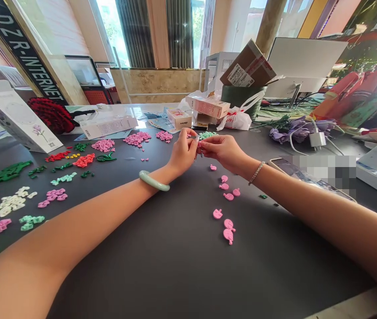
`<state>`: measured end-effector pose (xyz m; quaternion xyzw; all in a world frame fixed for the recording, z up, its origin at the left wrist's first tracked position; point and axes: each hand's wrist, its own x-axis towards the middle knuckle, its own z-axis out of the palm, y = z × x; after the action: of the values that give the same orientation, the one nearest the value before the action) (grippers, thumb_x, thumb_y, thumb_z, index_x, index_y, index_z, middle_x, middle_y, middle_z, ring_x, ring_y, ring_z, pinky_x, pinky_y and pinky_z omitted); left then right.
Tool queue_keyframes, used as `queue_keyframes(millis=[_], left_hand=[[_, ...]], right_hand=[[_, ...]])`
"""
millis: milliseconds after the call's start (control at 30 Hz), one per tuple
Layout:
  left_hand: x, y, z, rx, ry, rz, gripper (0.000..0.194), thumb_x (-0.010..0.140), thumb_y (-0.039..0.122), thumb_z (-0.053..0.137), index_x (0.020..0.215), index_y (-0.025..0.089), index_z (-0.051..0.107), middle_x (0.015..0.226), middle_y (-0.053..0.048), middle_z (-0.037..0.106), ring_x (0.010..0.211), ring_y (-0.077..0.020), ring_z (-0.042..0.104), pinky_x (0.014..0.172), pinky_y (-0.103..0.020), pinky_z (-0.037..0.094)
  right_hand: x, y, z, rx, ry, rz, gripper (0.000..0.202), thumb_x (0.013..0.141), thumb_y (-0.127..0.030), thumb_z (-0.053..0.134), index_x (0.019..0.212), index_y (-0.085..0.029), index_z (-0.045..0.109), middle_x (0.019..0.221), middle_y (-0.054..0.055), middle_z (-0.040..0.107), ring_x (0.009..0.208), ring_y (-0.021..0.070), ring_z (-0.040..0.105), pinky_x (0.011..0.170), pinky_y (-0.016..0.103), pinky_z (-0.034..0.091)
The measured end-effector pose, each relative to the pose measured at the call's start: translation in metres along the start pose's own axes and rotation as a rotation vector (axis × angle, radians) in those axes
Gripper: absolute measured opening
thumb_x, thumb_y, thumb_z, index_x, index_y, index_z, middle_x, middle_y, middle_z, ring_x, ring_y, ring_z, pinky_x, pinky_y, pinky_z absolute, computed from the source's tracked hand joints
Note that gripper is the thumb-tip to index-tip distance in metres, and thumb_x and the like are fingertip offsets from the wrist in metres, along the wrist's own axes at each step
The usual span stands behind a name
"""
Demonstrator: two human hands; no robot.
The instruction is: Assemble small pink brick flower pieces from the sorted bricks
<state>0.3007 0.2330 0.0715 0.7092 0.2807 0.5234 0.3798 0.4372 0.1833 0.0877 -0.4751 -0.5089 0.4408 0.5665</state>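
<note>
Fingertips of my left hand (182,153) and my right hand (223,150) meet above the far middle of the dark table (162,266). Pinched between them is a small pink plastic piece (199,144), mostly covered by the fingers. Both hands are closed on it. Loose pink round pieces (228,223) with small tabs trail toward me below my right hand. Just behind the hands lies a pile of mint green pieces (207,134). Mounds of small pink pieces (137,138) sit to the left of my left hand.
Left of my arm are groups of white pieces (11,204), red pieces (84,160) and dark green pieces (9,172). A tall white box (19,119) leans at far left. Small boxes (179,118) and a plastic bag (240,118) stand behind. A phone (303,175) lies by my right forearm.
</note>
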Motion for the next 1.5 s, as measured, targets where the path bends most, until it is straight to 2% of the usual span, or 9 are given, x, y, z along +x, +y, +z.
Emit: queue_keyframes(millis=[167,400,600,800,933,1133,1300,1367,1500], left_hand=[[-0.002,-0.004,-0.004,0.176,-0.036,0.199,0.016,0.091,0.011,0.048,0.093,0.023,0.039,0.061,0.006,0.057,0.058,-0.0127,0.058,0.061,-0.028,0.039],[-0.003,-0.01,-0.005,0.294,-0.007,0.392,0.016,0.091,0.012,0.045,0.099,0.023,0.036,0.072,0.004,0.057,0.056,-0.0108,0.055,0.06,-0.029,0.039],[-0.006,-0.009,-0.003,0.299,0.024,0.429,0.017,0.091,0.013,0.045,0.101,0.023,0.037,0.076,0.003,0.059,0.056,-0.0096,0.055,0.058,-0.028,0.039],[-0.01,-0.004,-0.002,0.3,-0.001,0.409,0.015,0.092,0.014,0.042,0.103,0.023,0.037,0.065,0.006,0.057,0.055,-0.0113,0.057,0.06,-0.028,0.04],[-0.011,-0.003,-0.003,0.319,-0.007,0.412,0.018,0.091,0.013,0.045,0.105,0.022,0.04,0.062,0.008,0.056,0.053,-0.0115,0.056,0.06,-0.028,0.039],[-0.01,0.0,-0.003,0.15,-0.048,0.292,0.013,0.093,0.019,0.046,0.102,0.023,0.039,0.058,0.008,0.057,0.053,-0.0112,0.058,0.057,-0.026,0.042],[-0.004,0.004,-0.001,-0.075,-0.098,0.008,0.02,0.089,0.018,0.051,0.097,0.024,0.034,0.049,0.011,0.053,0.039,-0.009,0.048,0.043,-0.021,0.035],[0.001,0.002,-0.001,-0.135,-0.038,-0.093,0.02,0.089,0.016,0.05,0.096,0.024,0.033,0.049,0.011,0.054,0.036,-0.0084,0.044,0.04,-0.019,0.032],[0.014,-0.009,-0.009,-0.118,0.258,-0.172,0.022,0.087,0.01,0.047,0.096,0.024,0.034,0.05,0.01,0.052,0.041,-0.0092,0.048,0.044,-0.019,0.034]], right_hand=[[-0.003,-0.003,0.002,0.04,-0.009,0.006,0.011,0.081,-0.012,0.074,0.071,-0.014,0.074,0.071,0.004,0.071,0.067,0.01,0.064,0.072,0.025,0.054],[-0.004,0.0,0.003,0.011,-0.039,-0.086,0.01,0.075,-0.02,0.081,0.07,-0.014,0.074,0.067,0.002,0.069,0.063,0.0091,0.059,0.064,0.024,0.051],[-0.002,0.006,0.004,-0.005,-0.023,-0.149,0.013,0.071,-0.025,0.08,0.071,-0.014,0.073,0.068,0.002,0.069,0.065,0.0108,0.061,0.066,0.026,0.052],[-0.006,0.011,0.006,-0.059,0.034,-0.251,0.016,0.07,-0.029,0.077,0.072,-0.014,0.073,0.066,0.002,0.067,0.062,0.0113,0.058,0.063,0.027,0.049],[-0.009,0.01,0.006,-0.069,0.029,-0.256,0.018,0.07,-0.032,0.076,0.073,-0.014,0.073,0.068,0.003,0.068,0.065,0.0126,0.059,0.066,0.029,0.051],[-0.007,0.005,0.003,-0.139,-0.008,-0.243,0.017,0.068,-0.03,0.077,0.07,-0.014,0.071,0.065,0.002,0.067,0.061,0.0115,0.058,0.063,0.027,0.05],[-0.002,0.005,-0.001,-0.24,-0.041,-0.262,0.015,0.074,-0.027,0.075,0.077,-0.015,0.068,0.066,0.002,0.067,0.062,0.0127,0.062,0.062,0.027,0.05],[0.005,0.004,-0.004,-0.225,-0.068,-0.225,0.016,0.075,-0.023,0.074,0.086,-0.014,0.067,0.066,0.001,0.068,0.062,0.0128,0.063,0.063,0.027,0.052],[0.035,0.0,-0.01,-0.365,-0.075,-0.186,0.008,0.078,-0.013,0.069,0.086,-0.013,0.066,0.064,0.002,0.068,0.058,0.0112,0.062,0.061,0.025,0.053]])
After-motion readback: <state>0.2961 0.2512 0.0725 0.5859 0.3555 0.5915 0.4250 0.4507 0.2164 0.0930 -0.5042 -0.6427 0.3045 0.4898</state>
